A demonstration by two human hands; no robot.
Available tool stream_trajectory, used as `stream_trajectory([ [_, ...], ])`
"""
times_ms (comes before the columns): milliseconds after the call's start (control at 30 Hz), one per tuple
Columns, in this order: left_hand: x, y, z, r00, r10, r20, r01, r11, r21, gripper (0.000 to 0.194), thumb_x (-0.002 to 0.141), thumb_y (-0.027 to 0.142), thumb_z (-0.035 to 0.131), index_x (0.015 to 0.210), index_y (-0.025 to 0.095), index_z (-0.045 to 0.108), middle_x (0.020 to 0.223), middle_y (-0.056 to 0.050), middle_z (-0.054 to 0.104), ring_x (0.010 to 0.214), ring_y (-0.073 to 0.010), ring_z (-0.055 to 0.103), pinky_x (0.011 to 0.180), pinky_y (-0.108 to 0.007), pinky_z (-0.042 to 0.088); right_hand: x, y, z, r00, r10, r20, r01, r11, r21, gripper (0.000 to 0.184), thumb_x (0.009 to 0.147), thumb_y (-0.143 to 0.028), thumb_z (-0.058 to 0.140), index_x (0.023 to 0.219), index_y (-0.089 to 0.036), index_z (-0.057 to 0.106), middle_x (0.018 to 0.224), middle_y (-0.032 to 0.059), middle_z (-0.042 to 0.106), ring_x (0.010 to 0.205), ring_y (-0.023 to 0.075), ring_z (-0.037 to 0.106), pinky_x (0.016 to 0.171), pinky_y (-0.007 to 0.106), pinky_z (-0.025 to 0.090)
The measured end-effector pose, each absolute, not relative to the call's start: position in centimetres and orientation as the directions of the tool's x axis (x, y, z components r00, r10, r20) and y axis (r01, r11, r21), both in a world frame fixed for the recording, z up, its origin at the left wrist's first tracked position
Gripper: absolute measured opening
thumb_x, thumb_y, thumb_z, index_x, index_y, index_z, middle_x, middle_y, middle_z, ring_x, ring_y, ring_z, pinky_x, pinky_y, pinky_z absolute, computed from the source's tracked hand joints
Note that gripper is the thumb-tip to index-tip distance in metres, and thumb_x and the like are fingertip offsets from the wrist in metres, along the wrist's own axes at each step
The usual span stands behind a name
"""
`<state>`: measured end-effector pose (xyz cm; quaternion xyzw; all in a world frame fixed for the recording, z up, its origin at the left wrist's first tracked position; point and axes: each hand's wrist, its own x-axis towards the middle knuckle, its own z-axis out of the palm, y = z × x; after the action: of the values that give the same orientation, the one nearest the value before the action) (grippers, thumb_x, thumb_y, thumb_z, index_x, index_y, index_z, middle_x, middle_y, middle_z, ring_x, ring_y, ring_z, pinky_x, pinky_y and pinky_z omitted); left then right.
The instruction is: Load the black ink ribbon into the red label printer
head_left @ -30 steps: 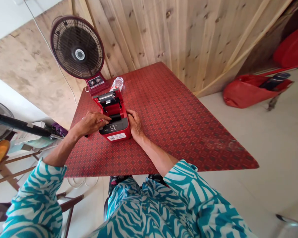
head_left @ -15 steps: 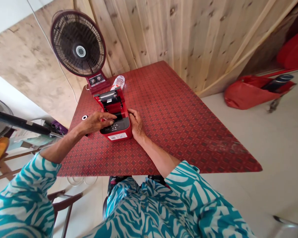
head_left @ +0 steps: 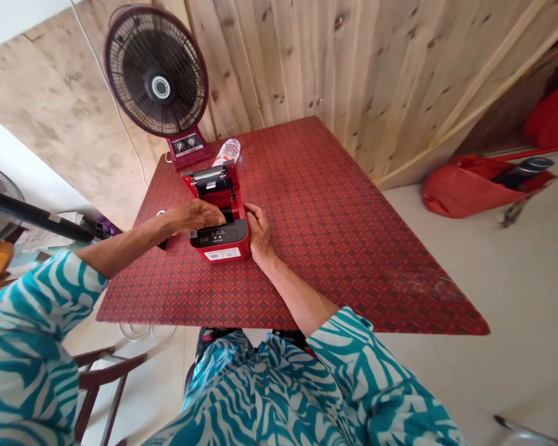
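A red and black receipt printer [head_left: 219,251] stands on the table with its lid [head_left: 211,179] raised. Over its compartment is my left hand [head_left: 199,215], fingers bent down and their tips hidden inside, so I cannot see whether they hold anything. Against the printer's right wall, my right hand [head_left: 259,230] grips the side with curled fingers. A small white-ended roll [head_left: 162,212] shows just behind my left forearm, and a black piece [head_left: 163,244] sticks out below it.
A dark red fan [head_left: 160,87] stands at the table's back left corner. A clear plastic bottle [head_left: 229,150] lies behind the printer. The patterned red table [head_left: 335,248] meets a wooden wall. A red bag [head_left: 460,186] is on the right, a wooden chair [head_left: 106,371] at lower left.
My left hand has shifted right and its fingers have gone from the front panel's edge deeper into the compartment. My right hand stays on the printer's side. The view has shifted slightly.
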<state>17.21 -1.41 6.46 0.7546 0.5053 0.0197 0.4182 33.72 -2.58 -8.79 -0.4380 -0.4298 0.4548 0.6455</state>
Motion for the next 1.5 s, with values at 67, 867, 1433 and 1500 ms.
stream_trajectory([
  [67, 17.1, -1.2, 6.6, 0.546, 0.732, -0.406, 0.732, -0.182, 0.656, 0.033, 0.09, 0.047, 0.061, 0.104, 0.023, 0.078, 0.091, -0.004, 0.079, 0.077, -0.0175, 0.07, 0.07, -0.028, 0.056, 33.7, -2.6, -8.9, 0.219, 0.964, 0.151, -0.218, 0.199, -0.956, 0.03, 0.088, -0.038, 0.049, 0.108, -0.027, 0.067, 0.115, 0.0049, 0.069, 0.117, 0.0225, 0.061, 0.112, 0.047, 0.044],
  [867, 17.8, -6.1, 7.2, 0.599, 0.781, 0.176, 0.773, -0.622, 0.126, 0.025, 0.098, 0.025, 0.049, 0.103, 0.02, 0.074, 0.099, -0.006, 0.076, 0.096, -0.0219, 0.069, 0.094, -0.038, 0.046, 34.0, -2.4, -10.4, 0.176, 0.966, 0.187, -0.121, 0.21, -0.97, 0.038, 0.093, -0.043, 0.044, 0.119, -0.028, 0.067, 0.121, 0.0062, 0.07, 0.119, 0.0241, 0.06, 0.102, 0.045, 0.05],
  [1433, 17.5, -11.3, 4.5, 0.798, 0.394, 0.456, 0.584, -0.689, -0.429, 0.017, 0.101, 0.015, 0.053, 0.102, 0.02, 0.07, 0.083, -0.002, 0.07, 0.078, -0.0173, 0.058, 0.094, -0.038, 0.048, 34.0, -2.0, -10.9, 0.191, 0.964, 0.186, -0.252, 0.231, -0.94, 0.033, 0.089, -0.045, 0.052, 0.111, -0.029, 0.07, 0.116, 0.0028, 0.072, 0.117, 0.0221, 0.061, 0.105, 0.044, 0.049],
  [1500, 17.5, -11.5, 4.2, 0.797, 0.382, 0.468, 0.584, -0.686, -0.434, 0.016, 0.099, 0.014, 0.055, 0.103, 0.019, 0.07, 0.084, -0.002, 0.071, 0.078, -0.0172, 0.059, 0.095, -0.038, 0.049, 34.1, -2.0, -11.0, 0.184, 0.967, 0.177, -0.27, 0.223, -0.937, 0.032, 0.088, -0.046, 0.054, 0.11, -0.029, 0.07, 0.116, 0.0024, 0.072, 0.117, 0.0219, 0.061, 0.107, 0.045, 0.049],
])
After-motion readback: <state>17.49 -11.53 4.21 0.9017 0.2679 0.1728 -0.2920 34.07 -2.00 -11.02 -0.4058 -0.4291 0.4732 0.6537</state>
